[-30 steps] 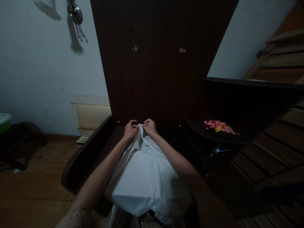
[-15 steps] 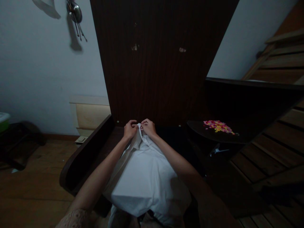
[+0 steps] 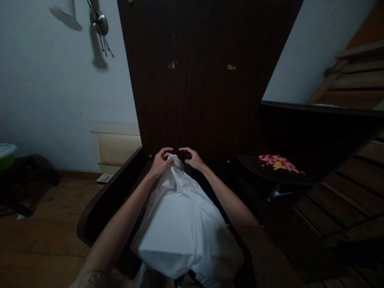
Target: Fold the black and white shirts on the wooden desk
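A white cloth (image 3: 172, 224) spreads over the wearer's lap, its near part stretched over a flat-topped shape that it hides. The far end is bunched into a narrow gather. My left hand (image 3: 163, 161) pinches that gather between thumb and fingers. Just to the right of it, my right hand (image 3: 193, 159) is held with thumb and fingers apart and nothing between them. The gathered end lies between the two hands, in front of the dark wooden panel (image 3: 198, 116).
A dark curved side board (image 3: 108, 192) stands at left. On a dark rounded shelf (image 3: 252, 164) at right lies a pile of small pink and yellow pieces (image 3: 277, 162). A slatted wooden frame (image 3: 354, 184) is farther right. A green tub (image 3: 7, 158) stands at far left.
My right hand has let go of the cloth's end and opened, moving slightly right. My left hand has shifted slightly left, still pinching the cloth. The view has tilted slightly upward.
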A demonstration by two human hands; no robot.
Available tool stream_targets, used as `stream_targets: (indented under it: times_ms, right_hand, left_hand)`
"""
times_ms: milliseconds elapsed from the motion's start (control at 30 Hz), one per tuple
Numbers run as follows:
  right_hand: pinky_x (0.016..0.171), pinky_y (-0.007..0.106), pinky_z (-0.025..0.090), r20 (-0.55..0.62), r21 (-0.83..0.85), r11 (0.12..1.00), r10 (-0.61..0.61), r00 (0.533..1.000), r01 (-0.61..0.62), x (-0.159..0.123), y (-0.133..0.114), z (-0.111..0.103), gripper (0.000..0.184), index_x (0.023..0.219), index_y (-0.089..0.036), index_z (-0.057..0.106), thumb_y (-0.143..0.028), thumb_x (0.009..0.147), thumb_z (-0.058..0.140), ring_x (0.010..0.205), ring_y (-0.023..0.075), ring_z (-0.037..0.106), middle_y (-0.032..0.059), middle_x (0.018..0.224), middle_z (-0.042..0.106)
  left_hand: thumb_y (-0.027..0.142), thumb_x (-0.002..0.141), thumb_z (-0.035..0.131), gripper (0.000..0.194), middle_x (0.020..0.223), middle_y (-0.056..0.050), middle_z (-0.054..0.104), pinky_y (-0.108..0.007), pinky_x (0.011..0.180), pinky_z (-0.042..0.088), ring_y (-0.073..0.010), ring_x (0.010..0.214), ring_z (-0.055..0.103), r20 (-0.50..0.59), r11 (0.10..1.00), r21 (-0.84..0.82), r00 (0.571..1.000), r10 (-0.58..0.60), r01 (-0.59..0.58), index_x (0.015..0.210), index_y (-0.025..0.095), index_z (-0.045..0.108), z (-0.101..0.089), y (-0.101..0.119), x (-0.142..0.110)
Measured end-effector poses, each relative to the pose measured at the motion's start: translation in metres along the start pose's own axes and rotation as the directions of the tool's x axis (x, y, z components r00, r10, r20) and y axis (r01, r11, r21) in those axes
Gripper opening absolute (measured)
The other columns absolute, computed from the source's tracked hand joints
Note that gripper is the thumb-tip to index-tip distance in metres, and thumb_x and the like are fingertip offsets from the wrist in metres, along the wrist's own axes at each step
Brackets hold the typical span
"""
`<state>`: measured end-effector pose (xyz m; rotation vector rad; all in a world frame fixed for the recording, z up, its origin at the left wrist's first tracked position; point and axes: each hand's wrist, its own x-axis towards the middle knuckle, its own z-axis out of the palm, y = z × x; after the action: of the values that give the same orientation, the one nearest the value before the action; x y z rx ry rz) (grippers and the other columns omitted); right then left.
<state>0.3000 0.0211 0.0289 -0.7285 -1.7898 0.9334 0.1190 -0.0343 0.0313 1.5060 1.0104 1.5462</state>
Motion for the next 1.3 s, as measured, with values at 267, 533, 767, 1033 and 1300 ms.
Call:
stream_targets:
  times_ms: [267, 533, 767, 1033, 1300]
  right_hand:
    - [0.083, 0.029, 0.049, 0.447, 0.107, 0.978, 0.115, 0.887, -0.181, 0.009, -0.017, 0.006, 0.043, 0.093, -0.018, 0.069, -0.012, 0.051, 0.064, 0.095, 0.0203, 0.063, -0.0014, 0.094, 0.070]
    - [0.040, 0.017, 0.027, 0.505, 0.138, 0.905, 0.285, 0.815, -0.402, 0.019, -0.029, -0.006, 0.028, 0.076, -0.016, 0.069, -0.021, 0.050, 0.061, 0.041, 0.0068, 0.037, -0.0083, 0.048, 0.052]
    - [0.052, 0.020, 0.043, 0.409, 0.298, 0.861, 0.274, 0.870, -0.412, 0.030, -0.049, -0.020, 0.019, 0.069, -0.017, 0.060, -0.020, 0.050, 0.059, 0.056, 0.0125, 0.055, -0.0018, 0.059, 0.061]
    - [0.053, 0.019, 0.043, 0.110, 0.041, 0.993, 0.101, 0.989, -0.107, 0.059, -0.077, -0.065, 0.043, 0.079, -0.019, 0.056, -0.021, 0.045, 0.081, 0.063, 0.0110, 0.054, -0.0054, 0.069, 0.059]
    - [0.072, 0.026, 0.051, -0.008, -0.058, 0.983, -0.173, 0.985, 0.173, 0.075, -0.109, -0.107, 0.054, 0.093, -0.019, 0.064, -0.013, 0.043, 0.082, 0.081, 0.0146, 0.060, -0.0004, 0.085, 0.064]
  left_hand:
    - [0.021, 0.056, 0.059, 0.045, 0.071, 0.003, 0.061, -0.021, 0.056, 0.041, -0.0092, 0.057, 0.052, 0.085, 0.994, -0.106, 0.996, 0.027, -0.018, 0.101, 0.019, 0.064, -0.008, 0.029, 0.002]
    - [0.020, 0.055, 0.059, 0.040, 0.070, 0.003, 0.059, -0.020, 0.054, 0.041, -0.0088, 0.056, 0.050, 0.035, 0.995, -0.062, 0.996, 0.077, -0.075, 0.095, 0.019, 0.066, -0.021, 0.048, 0.021]
    - [0.022, 0.058, 0.061, 0.036, 0.073, 0.001, 0.061, -0.022, 0.057, 0.042, -0.0104, 0.060, 0.051, 0.048, 0.986, 0.039, 0.986, 0.157, -0.159, 0.093, 0.017, 0.066, -0.024, 0.064, 0.051]
    - [0.015, 0.064, 0.058, 0.028, 0.094, -0.004, 0.069, -0.025, 0.077, 0.048, -0.0149, 0.086, 0.061, -0.032, 0.897, 0.268, 0.927, 0.374, -0.353, 0.091, 0.015, 0.067, -0.032, 0.074, 0.090]
    - [0.017, 0.067, 0.064, 0.036, 0.108, -0.007, 0.070, -0.032, 0.092, 0.049, -0.0195, 0.102, 0.063, -0.051, 0.906, 0.251, 0.930, 0.364, -0.341, 0.103, 0.015, 0.070, -0.029, 0.069, 0.098]
